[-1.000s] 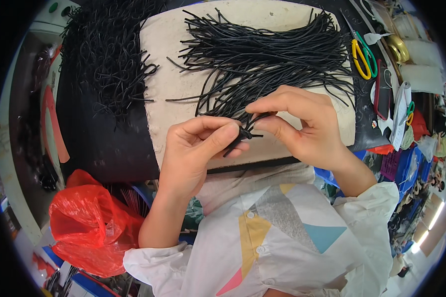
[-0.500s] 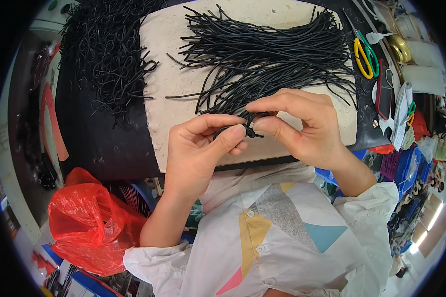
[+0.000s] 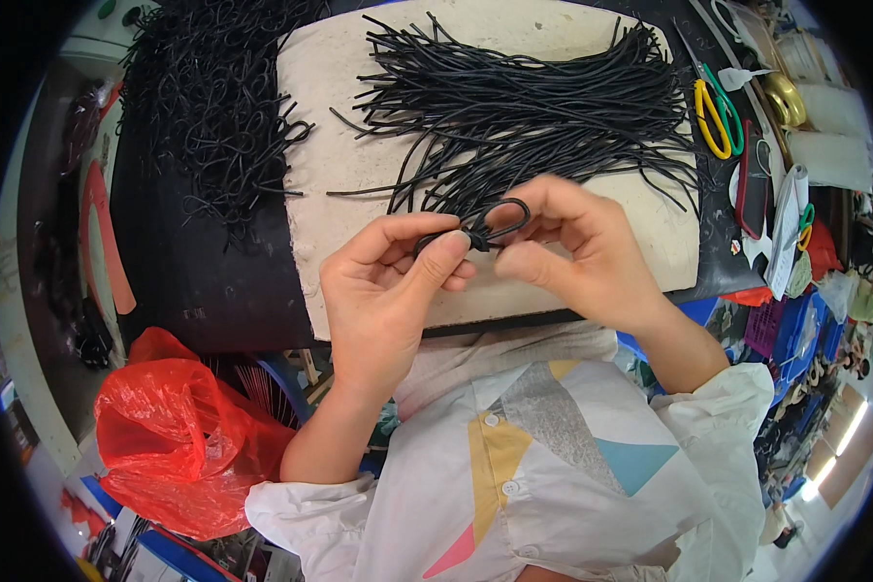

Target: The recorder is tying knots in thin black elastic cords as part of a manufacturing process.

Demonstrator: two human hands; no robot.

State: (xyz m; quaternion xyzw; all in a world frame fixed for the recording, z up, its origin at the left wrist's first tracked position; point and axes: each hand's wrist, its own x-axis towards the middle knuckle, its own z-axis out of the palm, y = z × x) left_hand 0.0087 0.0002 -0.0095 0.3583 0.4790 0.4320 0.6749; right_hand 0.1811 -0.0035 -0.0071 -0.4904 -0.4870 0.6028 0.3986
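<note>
Between the thumb and fingers of my left hand (image 3: pixel 383 276) a black cord (image 3: pixel 478 236) is pinched at a small, tight knot. From the knot a narrow loop of the same cord sticks out to the right. My right hand (image 3: pixel 592 247) is beside that loop, its bent fingers touching or just behind the loop's end. Its thumb is apart from the fingers and slightly blurred. Just beyond both hands, a thick bundle of straight black cords (image 3: pixel 524 97) lies across a pale board (image 3: pixel 310 73).
Left of the board is a heap of looped black cords (image 3: pixel 213 107) on the black table (image 3: pixel 204 291). Yellow- and green-handled scissors (image 3: pixel 716 121) lie at the right, near a dark red-edged tool (image 3: pixel 750 189). A red plastic bag (image 3: pixel 179 427) hangs at the lower left.
My right thumb and fingers have parted from the cord near the knot. The loop now shows, standing out to the right. My left hand has shifted slightly left and keeps its pinch.
</note>
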